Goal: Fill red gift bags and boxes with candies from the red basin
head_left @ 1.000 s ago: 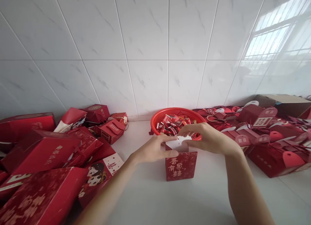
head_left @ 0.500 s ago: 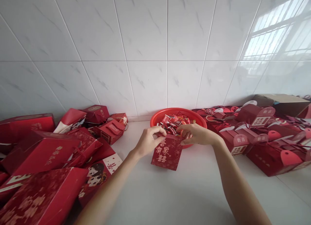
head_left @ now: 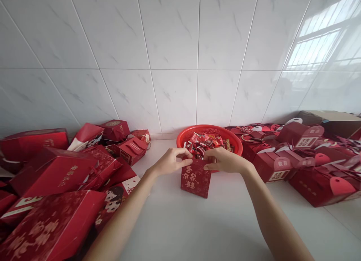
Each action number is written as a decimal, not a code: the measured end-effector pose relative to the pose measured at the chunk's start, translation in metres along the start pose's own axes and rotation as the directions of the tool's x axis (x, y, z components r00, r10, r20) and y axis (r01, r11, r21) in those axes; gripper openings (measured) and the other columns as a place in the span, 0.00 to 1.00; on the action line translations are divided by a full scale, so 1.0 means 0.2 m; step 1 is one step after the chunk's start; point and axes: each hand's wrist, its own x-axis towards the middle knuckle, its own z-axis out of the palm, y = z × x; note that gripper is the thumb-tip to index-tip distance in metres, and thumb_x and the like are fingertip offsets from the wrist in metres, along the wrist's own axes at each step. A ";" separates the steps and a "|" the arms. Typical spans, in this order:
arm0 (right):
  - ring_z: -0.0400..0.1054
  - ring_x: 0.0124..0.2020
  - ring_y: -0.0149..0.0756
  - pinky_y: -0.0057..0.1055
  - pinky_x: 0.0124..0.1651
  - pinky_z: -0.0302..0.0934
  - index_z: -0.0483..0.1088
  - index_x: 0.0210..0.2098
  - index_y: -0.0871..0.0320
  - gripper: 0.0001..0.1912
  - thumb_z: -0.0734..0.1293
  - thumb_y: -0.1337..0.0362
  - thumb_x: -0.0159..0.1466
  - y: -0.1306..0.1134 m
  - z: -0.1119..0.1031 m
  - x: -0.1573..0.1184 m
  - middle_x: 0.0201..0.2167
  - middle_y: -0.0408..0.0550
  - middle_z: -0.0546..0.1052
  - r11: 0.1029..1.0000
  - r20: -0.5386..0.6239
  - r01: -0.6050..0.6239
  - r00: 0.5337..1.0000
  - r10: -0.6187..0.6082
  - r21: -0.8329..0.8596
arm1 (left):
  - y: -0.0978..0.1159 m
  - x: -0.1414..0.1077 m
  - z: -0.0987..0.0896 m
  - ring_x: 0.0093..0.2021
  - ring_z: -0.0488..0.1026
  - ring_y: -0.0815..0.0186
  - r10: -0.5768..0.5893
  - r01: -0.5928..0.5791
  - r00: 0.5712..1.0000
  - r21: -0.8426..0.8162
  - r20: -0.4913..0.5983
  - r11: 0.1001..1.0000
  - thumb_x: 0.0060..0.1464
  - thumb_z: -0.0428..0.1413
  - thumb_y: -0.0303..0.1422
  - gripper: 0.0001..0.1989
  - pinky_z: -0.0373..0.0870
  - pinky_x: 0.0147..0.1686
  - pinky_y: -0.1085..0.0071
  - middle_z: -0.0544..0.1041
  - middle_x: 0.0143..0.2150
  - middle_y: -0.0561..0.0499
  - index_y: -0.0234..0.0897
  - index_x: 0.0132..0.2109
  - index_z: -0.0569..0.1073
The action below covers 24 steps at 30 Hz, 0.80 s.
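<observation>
Veined wall tiles point(head_left: 175, 31) reflect a window point(head_left: 314, 50) above a cardboard box point(head_left: 335, 122)

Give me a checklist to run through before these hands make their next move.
1. Left hand at the red box: ok, at its top left corner.
2. Right hand at the box: ok, at its top right corner.
3. Wrapped sweets nearby: ok, in the red basket just behind the box.
4. Box's contents: cannot tell, front panel and hands hide the inside.
5. Left pile and right pile apart from the box: ok.
</observation>
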 end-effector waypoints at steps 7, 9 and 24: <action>0.60 0.28 0.31 0.28 0.28 0.47 0.64 0.31 0.57 0.07 0.67 0.66 0.63 -0.05 0.02 -0.02 0.28 0.42 0.70 0.992 -0.033 -0.046 0.999 0.043 -0.115 | 0.00 0.02 0.00 0.47 0.77 0.57 -0.097 0.098 0.995 -0.027 0.033 0.995 0.54 0.61 0.40 0.14 0.72 0.49 0.65 0.82 0.46 0.48 0.38 0.45 0.80; 0.59 0.27 0.31 0.28 0.28 0.47 0.63 0.31 0.57 0.07 0.67 0.67 0.62 -0.05 0.04 -0.01 0.28 0.42 0.69 0.989 -0.038 -0.039 0.999 0.034 -0.145 | 0.00 0.02 0.01 0.45 0.77 0.57 -0.097 0.096 0.995 0.017 0.034 0.995 0.51 0.63 0.38 0.14 0.72 0.47 0.65 0.82 0.44 0.48 0.38 0.44 0.80; 0.63 0.31 0.34 0.30 0.34 0.58 0.70 0.32 0.59 0.20 0.64 0.48 0.66 0.08 0.11 -0.08 0.29 0.44 0.71 0.890 -0.357 0.212 0.932 -0.061 0.403 | 0.08 -0.02 0.04 0.36 0.75 0.63 -0.037 0.013 0.995 -0.244 -0.097 0.970 0.53 0.62 0.42 0.14 0.72 0.38 0.70 0.78 0.34 0.51 0.34 0.36 0.77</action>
